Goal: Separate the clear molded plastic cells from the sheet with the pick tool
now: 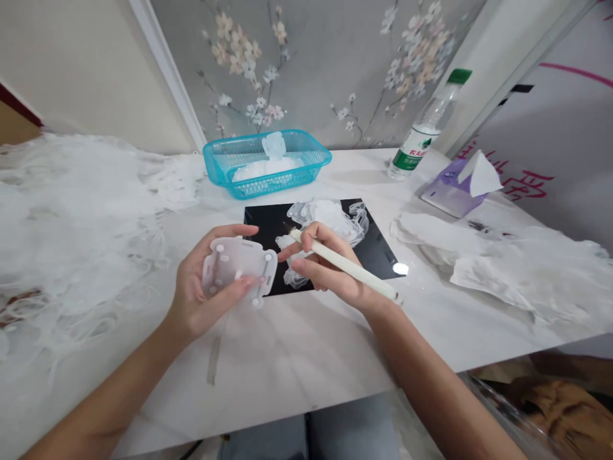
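My left hand (194,297) is half curled: the thumb presses the face of a translucent plastic piece (232,259), while the index finger stretches out past its top edge. I hold the piece raised above the surface (287,358), near the left side of a black mat (378,249). My right hand (335,278) closes loosely around a pale pen-like tool (364,275), its dark tip angled away from me. Both forearms (431,364) slant inward.

Homelike workroom, floral wall (316,57), heaped white table (287,364)
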